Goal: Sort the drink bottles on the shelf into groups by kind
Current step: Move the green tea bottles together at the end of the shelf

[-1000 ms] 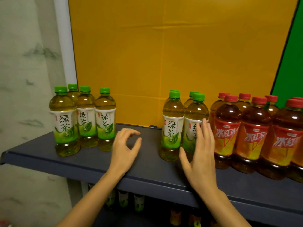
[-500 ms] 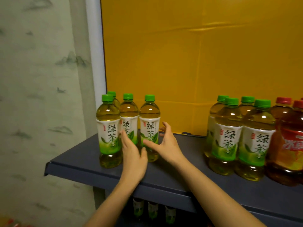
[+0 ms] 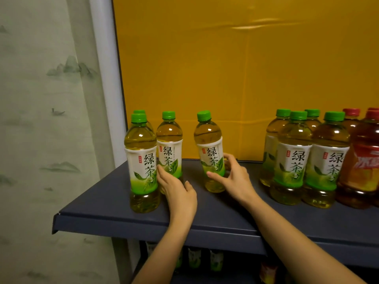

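Note:
Three green-capped green tea bottles (image 3: 142, 160) stand at the left end of the dark blue shelf (image 3: 114, 214). My left hand (image 3: 178, 191) reaches in between the front one and the one behind it (image 3: 169, 144), fingers touching them. One more green tea bottle (image 3: 209, 144) leans slightly, apart from that group, with my right hand (image 3: 233, 179) gripping its lower half. Several more green tea bottles (image 3: 295, 156) stand to the right, and red-capped iced tea bottles (image 3: 365, 165) sit at the right edge.
A yellow panel (image 3: 235, 68) backs the shelf. A pale curtain (image 3: 41, 119) hangs at the left beside a white post (image 3: 104, 78). More bottles (image 3: 194, 259) stand on a lower shelf below.
The view shifted left. My right hand has closed on the rightmost bottle of the left group and pulled it rightward, away from the others. My left hand has reached the remaining bottles.

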Motion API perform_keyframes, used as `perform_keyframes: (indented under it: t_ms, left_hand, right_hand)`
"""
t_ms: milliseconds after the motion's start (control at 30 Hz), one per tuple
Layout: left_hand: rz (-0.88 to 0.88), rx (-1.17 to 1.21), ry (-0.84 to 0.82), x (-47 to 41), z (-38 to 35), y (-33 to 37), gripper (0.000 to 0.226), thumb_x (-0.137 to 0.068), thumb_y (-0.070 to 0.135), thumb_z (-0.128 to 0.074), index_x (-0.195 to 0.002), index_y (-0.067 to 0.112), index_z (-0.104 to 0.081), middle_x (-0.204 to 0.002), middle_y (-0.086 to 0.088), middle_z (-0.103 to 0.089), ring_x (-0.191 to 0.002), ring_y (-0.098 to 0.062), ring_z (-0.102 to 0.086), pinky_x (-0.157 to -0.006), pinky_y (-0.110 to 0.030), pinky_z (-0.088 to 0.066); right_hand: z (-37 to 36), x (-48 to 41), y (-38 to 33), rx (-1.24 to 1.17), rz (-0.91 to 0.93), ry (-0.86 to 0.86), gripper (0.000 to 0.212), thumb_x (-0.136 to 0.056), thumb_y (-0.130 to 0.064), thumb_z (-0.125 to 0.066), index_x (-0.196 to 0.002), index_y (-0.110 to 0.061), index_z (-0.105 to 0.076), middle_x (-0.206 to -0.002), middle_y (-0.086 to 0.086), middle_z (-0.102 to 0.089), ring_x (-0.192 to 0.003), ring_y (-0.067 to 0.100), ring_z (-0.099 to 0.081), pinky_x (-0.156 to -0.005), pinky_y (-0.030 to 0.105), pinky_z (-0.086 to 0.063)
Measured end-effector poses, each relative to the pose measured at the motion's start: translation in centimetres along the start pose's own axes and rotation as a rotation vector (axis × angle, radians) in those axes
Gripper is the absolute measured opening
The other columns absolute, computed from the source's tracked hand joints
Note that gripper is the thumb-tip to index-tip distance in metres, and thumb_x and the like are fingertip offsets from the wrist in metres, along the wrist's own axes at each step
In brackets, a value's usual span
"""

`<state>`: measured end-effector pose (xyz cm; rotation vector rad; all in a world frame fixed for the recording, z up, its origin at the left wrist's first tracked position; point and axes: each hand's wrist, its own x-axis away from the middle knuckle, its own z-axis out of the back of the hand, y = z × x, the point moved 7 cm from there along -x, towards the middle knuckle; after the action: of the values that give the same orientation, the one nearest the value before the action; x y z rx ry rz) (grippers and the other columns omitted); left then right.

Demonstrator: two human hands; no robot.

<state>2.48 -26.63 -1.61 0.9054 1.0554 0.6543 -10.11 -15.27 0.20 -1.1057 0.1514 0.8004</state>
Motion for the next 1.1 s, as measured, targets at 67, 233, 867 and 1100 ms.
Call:
perform_keyframes:
  t_ms: [67, 233, 867, 1100]
  left_hand:
    - [-0.007, -0.001, -0.006, -0.1, -0.2, 0.0, 0.082, -0.084, -0.005, -0.056, -0.144, -0.002, 0.0, -0.152, -0.017, -0.006, -0.143, -0.029, -0.011, -0.115, -0.032, -0.014]
    - [0.0, -0.06, -0.034, -0.4, -0.4, 0.0, 0.084, -0.083, -0.001, -0.059, -0.144, -0.003, -0.002, -0.15, -0.019, -0.01, -0.141, -0.032, -0.014, -0.114, -0.034, -0.017]
    - [-0.04, -0.178, -0.218, -4.1, -0.9, -0.8, 0.072, -0.079, 0.018, -0.07, -0.135, 0.001, -0.029, -0.137, -0.019, -0.041, -0.128, -0.033, -0.04, -0.104, -0.041, -0.036]
    - [-0.074, -0.121, -0.351, -3.8, -3.8, 0.3, 0.067, -0.068, 0.031, -0.079, -0.124, 0.01, -0.049, -0.124, -0.01, -0.058, -0.115, -0.027, -0.054, -0.097, -0.046, -0.044]
  right_hand:
    - [1.4, 0.1, 0.3, 0.067, -0.004, 0.058, 0.067, -0.073, -0.036, -0.074, -0.129, -0.023, -0.042, -0.127, 0.001, -0.059, -0.119, 0.022, -0.054, -0.099, 0.05, -0.044]
    - [3.9, 0.2, 1.5, 0.147, -0.064, 0.174, 0.066, -0.076, -0.031, -0.073, -0.132, -0.019, -0.04, -0.128, 0.003, -0.059, -0.119, 0.026, -0.053, -0.1, 0.051, -0.041]
    - [4.4, 0.5, 3.9, 0.175, -0.272, 0.322, 0.057, -0.09, -0.026, -0.056, -0.134, -0.001, -0.029, -0.134, 0.019, -0.047, -0.124, 0.036, -0.045, -0.099, 0.044, -0.036]
    - [4.3, 0.8, 3.6, 0.151, -0.259, 0.412, 0.062, -0.091, -0.021, -0.054, -0.139, 0.0, -0.02, -0.138, 0.021, -0.04, -0.127, 0.036, -0.042, -0.1, 0.043, -0.035]
